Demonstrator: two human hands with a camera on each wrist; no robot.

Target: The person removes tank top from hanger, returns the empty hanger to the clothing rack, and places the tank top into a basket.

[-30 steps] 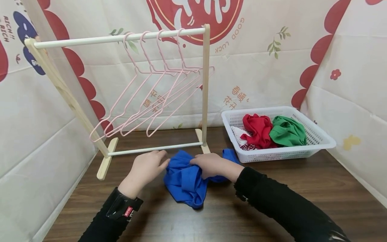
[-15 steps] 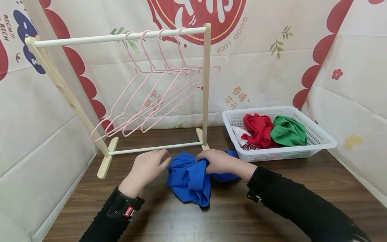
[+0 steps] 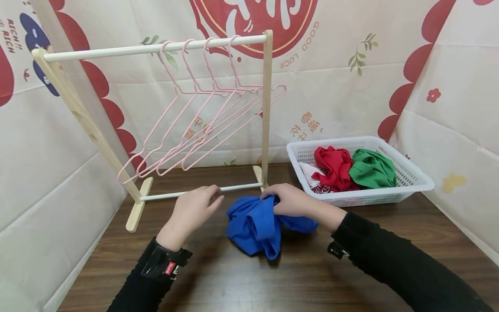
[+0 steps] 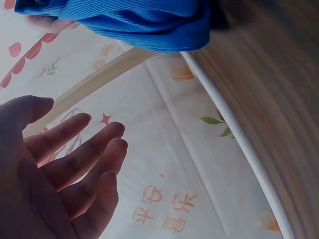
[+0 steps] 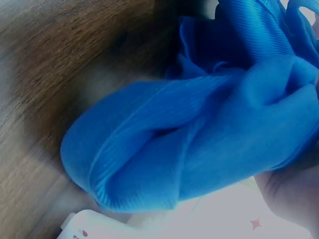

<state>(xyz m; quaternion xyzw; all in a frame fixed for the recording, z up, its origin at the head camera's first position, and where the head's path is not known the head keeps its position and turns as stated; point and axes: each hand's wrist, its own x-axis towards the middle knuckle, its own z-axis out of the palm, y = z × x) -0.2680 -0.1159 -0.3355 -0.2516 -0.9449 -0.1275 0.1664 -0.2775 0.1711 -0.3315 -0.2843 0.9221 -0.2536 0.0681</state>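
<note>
A crumpled blue cloth (image 3: 253,225), ribbed in places, hangs bunched just over the brown table. My right hand (image 3: 290,200) grips it from above, thumb and fingers pinching its upper folds. In the right wrist view the blue cloth (image 5: 199,134) fills most of the picture, and only part of the hand shows at the right edge. My left hand (image 3: 195,212) is held to the left of the cloth, apart from it. The left wrist view shows this left hand (image 4: 65,174) with fingers loosely spread and nothing in them.
A wooden rack (image 3: 266,108) with several pink hangers (image 3: 171,108) on its top bar stands behind the hands. At the right, a white basket (image 3: 413,184) holds a red cloth (image 3: 333,167), a green cloth (image 3: 372,169) and a white-and-red one (image 3: 309,173). Printed fabric walls enclose the table.
My right hand has lifted the blue cloth slightly and drawn it to the right, away from my left hand. The left hand has barely moved.
</note>
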